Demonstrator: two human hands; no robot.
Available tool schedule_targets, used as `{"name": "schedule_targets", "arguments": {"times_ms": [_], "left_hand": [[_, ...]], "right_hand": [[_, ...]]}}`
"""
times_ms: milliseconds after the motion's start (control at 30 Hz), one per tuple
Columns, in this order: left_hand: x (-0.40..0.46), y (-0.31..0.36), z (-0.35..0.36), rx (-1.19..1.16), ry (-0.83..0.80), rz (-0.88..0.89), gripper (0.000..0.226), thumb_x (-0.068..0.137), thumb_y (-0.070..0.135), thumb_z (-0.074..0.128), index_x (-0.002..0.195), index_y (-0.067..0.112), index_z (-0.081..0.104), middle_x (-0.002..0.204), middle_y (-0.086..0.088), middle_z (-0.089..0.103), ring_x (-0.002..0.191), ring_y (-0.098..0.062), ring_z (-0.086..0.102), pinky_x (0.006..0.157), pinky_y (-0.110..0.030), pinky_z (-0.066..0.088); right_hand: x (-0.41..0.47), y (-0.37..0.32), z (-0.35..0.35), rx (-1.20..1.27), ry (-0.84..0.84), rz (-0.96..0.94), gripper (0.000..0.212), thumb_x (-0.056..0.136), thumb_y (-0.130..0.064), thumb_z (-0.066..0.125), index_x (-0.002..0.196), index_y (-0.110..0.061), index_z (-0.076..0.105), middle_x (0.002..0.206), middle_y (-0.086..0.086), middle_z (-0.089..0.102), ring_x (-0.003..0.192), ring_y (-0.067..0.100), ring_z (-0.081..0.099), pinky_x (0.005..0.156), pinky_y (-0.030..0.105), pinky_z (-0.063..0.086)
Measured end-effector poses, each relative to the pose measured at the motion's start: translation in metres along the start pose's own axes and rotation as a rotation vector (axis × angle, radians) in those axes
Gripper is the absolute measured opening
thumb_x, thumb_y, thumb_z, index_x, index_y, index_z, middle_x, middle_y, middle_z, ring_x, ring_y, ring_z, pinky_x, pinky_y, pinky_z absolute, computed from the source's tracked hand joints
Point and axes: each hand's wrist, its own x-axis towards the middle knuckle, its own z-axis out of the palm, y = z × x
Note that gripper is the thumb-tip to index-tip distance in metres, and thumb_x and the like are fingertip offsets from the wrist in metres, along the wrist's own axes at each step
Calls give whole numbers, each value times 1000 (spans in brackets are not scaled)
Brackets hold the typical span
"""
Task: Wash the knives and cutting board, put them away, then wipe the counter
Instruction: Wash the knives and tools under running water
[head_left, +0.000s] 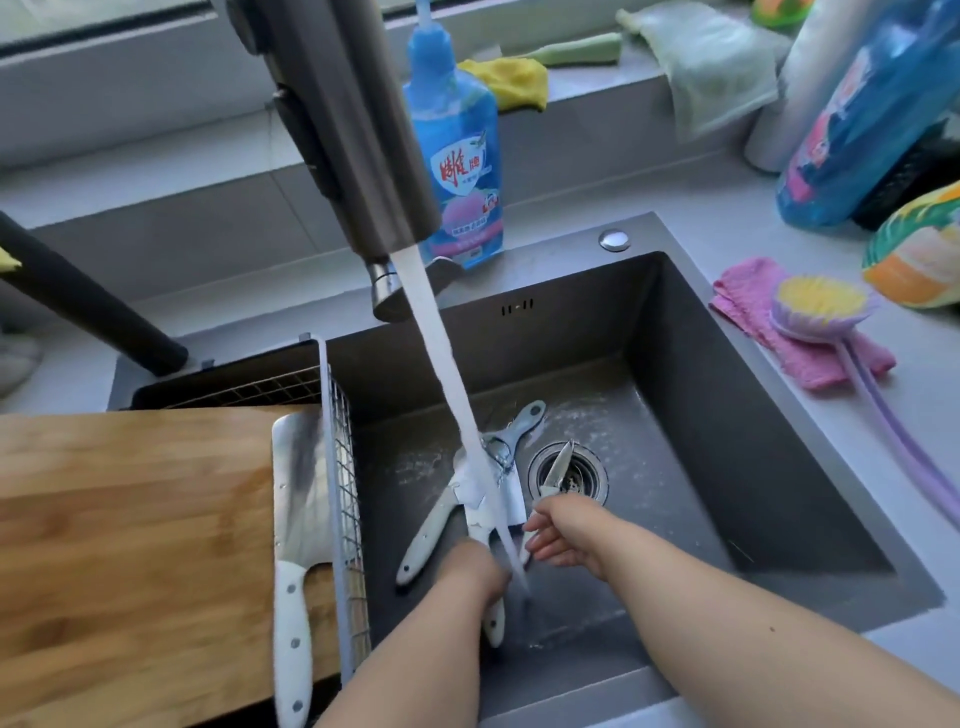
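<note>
**Knife rinsing at sink — hands, tools, surroundings**

Left hand (475, 569): reaches down into the sink (727, 415), fingers curled round the pale handle of a knife (480, 519); the handle end sticks out below the fist, the blade runs up and away under the stream of water (447, 395).

Right hand (558, 535): fingers loosely spread beside the blade, fingertips at its right edge; whether it pinches anything cannot be told. The scissors (556, 470) lie just beyond it over the drain (569, 475).

Other items in the basin: a second knife (423, 540) with a pale handle lying slantwise left of the held one; a blue-grey peeler (519, 428) behind the stream.

Left side: a wooden cutting board (130, 545) spans the sink edge; a cleaver (296, 519) with a white handle lies on its right margin, beside a wire rack (345, 499).

Surroundings: dark faucet (353, 130) overhead; blue soap bottle (457, 150) behind the sink; pink cloth (769, 322) and a long-handled brush (821, 309) on the grey counter (727, 223) at right; yellow cloth (511, 80) on the sill.
</note>
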Motion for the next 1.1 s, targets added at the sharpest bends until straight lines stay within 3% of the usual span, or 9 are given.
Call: {"name": "schedule_targets", "arguments": {"times_ms": [167, 267, 467, 600, 633, 700, 800, 933, 1100], "left_hand": [[-46, 6, -23, -394, 53, -8, 43, 76, 33, 59, 110, 8, 60, 108, -11, 66, 89, -24, 62, 71, -26, 48], [-68, 8, -32, -557, 130, -20, 56, 68, 30, 65, 113, 2, 48, 99, -15, 64, 85, -29, 64, 66, -30, 48], [-113, 4, -37, -211, 152, 65, 43, 83, 28, 60, 114, 9, 37, 92, -7, 53, 90, -32, 64, 64, -32, 51], [-131, 0, -36, -149, 153, 116, 41, 81, 23, 67, 106, 12, 37, 82, -4, 51, 74, -28, 60, 56, -35, 55], [-131, -3, -35, -139, 164, 126, 39, 82, 22, 66, 106, 12, 37, 81, -4, 50, 71, -26, 57, 54, -34, 54], [-134, -7, -36, -134, 183, 143, 36, 83, 19, 64, 106, 11, 37, 81, -4, 50, 67, -22, 54, 52, -34, 52], [-135, -15, -35, -111, 203, 159, 34, 83, 18, 62, 106, 11, 37, 82, -4, 51, 70, -23, 55, 53, -33, 46], [-137, -22, -34, -136, 196, 150, 41, 84, 18, 60, 115, 10, 34, 86, -6, 51, 68, -21, 53, 48, -28, 40], [-132, -23, -34, -456, 11, 79, 26, 80, 12, 62, 98, 5, 45, 71, -13, 56, 46, -18, 48, 41, -21, 37]], "right_hand": [[-16, -14, -12, 157, 99, -44, 32, 99, -28, 37, 79, -10, 56, 75, 10, 61, 62, 19, 55, 60, 26, 40], [-30, -21, -25, 303, 167, -100, 35, 100, -24, 36, 74, -9, 53, 71, 11, 58, 61, 19, 54, 56, 26, 38], [-48, -11, -48, 354, 271, -174, 34, 100, -22, 38, 73, -8, 55, 67, 11, 56, 57, 19, 50, 53, 23, 35], [-48, 4, -50, 316, 352, -124, 28, 89, -35, 46, 70, -14, 49, 47, 2, 47, 49, 17, 37, 48, 24, 27], [-50, 6, -49, 297, 371, -116, 28, 86, -39, 46, 77, -13, 52, 50, 3, 49, 51, 19, 40, 49, 26, 30], [-55, 8, -47, 322, 357, -106, 36, 92, -43, 44, 107, -12, 55, 81, 15, 60, 73, 28, 58, 63, 33, 45], [-61, 9, -43, 445, 200, -40, 62, 97, -50, 38, 140, -5, 36, 124, 29, 53, 111, 40, 57, 87, 43, 47], [-69, 4, -39, 570, 51, 13, 76, 96, -55, 35, 144, 3, 24, 135, 33, 45, 124, 44, 47, 107, 49, 38], [-66, 2, -37, 570, -18, 27, 84, 95, -60, 33, 145, 6, 20, 134, 34, 46, 123, 45, 49, 106, 52, 38]]}}
